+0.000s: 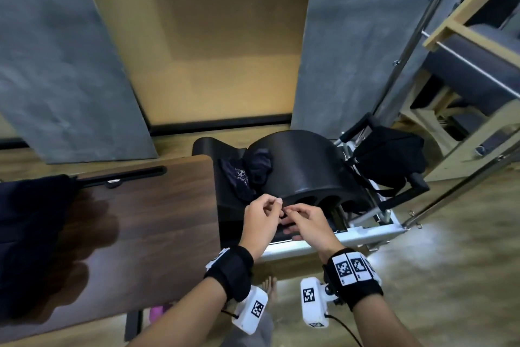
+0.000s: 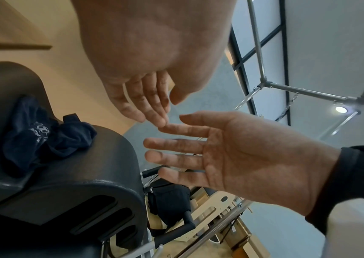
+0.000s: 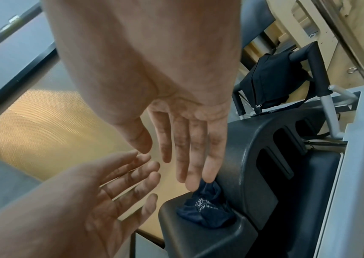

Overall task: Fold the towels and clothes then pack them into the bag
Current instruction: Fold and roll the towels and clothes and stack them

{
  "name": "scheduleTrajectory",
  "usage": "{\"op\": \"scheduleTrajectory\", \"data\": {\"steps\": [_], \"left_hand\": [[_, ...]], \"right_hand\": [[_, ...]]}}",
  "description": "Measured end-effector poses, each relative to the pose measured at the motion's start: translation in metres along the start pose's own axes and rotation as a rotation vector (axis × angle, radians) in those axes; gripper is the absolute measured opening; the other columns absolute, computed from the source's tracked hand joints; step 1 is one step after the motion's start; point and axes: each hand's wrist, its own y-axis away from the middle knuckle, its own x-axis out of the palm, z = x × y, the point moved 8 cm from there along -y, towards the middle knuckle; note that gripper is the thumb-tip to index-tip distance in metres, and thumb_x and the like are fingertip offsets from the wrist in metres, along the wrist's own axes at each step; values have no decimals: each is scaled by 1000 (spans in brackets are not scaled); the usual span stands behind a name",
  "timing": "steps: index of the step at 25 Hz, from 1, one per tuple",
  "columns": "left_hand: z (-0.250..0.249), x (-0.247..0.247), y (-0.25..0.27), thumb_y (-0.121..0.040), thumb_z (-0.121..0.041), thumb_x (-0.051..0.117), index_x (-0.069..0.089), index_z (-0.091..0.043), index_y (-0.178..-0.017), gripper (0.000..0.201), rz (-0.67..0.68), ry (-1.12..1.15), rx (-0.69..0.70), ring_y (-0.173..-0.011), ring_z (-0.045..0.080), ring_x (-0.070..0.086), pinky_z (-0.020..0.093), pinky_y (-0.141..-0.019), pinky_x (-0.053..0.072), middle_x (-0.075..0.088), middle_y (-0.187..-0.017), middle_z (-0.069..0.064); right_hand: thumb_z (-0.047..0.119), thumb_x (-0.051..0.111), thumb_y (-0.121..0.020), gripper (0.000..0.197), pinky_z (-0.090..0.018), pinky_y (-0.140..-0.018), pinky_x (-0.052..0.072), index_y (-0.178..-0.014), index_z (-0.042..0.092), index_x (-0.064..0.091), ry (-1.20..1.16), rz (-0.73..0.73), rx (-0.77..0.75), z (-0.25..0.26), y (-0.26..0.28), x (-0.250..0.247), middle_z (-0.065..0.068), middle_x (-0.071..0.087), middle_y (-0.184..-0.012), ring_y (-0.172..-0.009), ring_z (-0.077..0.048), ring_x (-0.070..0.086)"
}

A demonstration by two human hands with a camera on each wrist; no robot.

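Head view shows a dark blue cloth (image 1: 247,175) with white print, bunched in a lump with no clear long side, on the black padded bench (image 1: 304,169) at 12 o'clock from the hands. Left hand (image 1: 260,223) and right hand (image 1: 308,221) meet fingertip to fingertip, fingers loose, holding nothing. A black bag (image 1: 388,161) hangs at 2 o'clock, and the brown table (image 1: 146,220) edge sits at 9 o'clock.

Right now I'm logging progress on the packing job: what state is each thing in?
left hand: open, empty, fingertips near the right hand.
right hand: open, empty.
navy garment: crumpled, unfolded, on the black padded barrel.
black bag: hanging on the padded bar; open or zipped, cannot tell.
dark cloth: lying on the wooden table's left edge.
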Motion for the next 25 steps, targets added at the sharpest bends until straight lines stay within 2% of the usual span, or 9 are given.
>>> {"op": "scheduleTrajectory", "data": {"steps": [4,8,14,17,19,20,21,23,25], "left_hand": [[18,35,-76,-103,-17,65,72,-9,-89,17,-71,53,-80,-74,28,74,44,-78,63,74,-74,7],[52,54,-160,-102,-19,66,73,-7,-91,17,-156,63,-235,-75,24,74,40,-79,61,76,-81,10],[137,43,-281,-100,-15,67,77,0,-97,18,-289,-5,-481,-101,36,73,48,-99,54,73,-109,18],[175,35,-317,-103,-12,64,75,2,-112,21,-273,-35,-571,-121,40,66,54,-105,52,60,-141,19],[194,34,-333,-104,-13,64,71,-1,-125,25,-229,-71,-627,-137,37,56,53,-111,49,32,-168,13],[201,35,-339,-104,-14,64,69,-4,-129,27,-197,-70,-658,-134,34,58,51,-110,50,18,-175,6],[208,38,-344,-104,-14,65,67,-7,-133,29,-165,-52,-686,-122,27,65,48,-105,55,7,-177,-2],[214,43,-354,-104,-14,66,65,-9,-136,33,-104,-41,-721,-99,18,66,41,-91,60,6,-176,-10],[216,45,-362,-101,-13,70,67,-6,-131,32,-88,-90,-687,-123,24,61,39,-107,51,28,-171,-2]], "right_hand": [[22,56,-104,17,-32,-68,55,-111,19,72,77,39,23,10,-77,-24,-5,79,-101,-89,-31,77],[19,59,-102,16,-36,-68,59,-111,20,73,174,77,59,17,-174,-36,-2,76,-104,-75,-20,72],[18,60,-101,12,-33,-63,56,-105,21,72,254,177,171,1,-311,-27,-4,74,-108,-70,-19,72],[18,60,-102,13,-29,-59,53,-106,21,71,263,205,233,-16,-345,-24,-1,74,-107,-72,-18,73],[16,58,-102,13,-28,-59,53,-107,20,70,274,223,269,-27,-358,-23,-2,74,-106,-71,-18,73],[15,58,-103,13,-28,-59,53,-106,20,70,274,235,285,-31,-363,-23,-3,74,-107,-70,-18,72],[14,57,-103,14,-28,-59,54,-106,19,69,275,249,297,-34,-366,-22,-4,73,-107,-70,-18,71],[13,54,-104,16,-29,-62,55,-108,19,69,280,266,314,-39,-372,-21,-6,73,-108,-73,-20,71],[12,52,-104,18,-31,-65,55,-110,18,68,282,269,323,-39,-375,-22,-6,73,-108,-75,-21,71]]}}
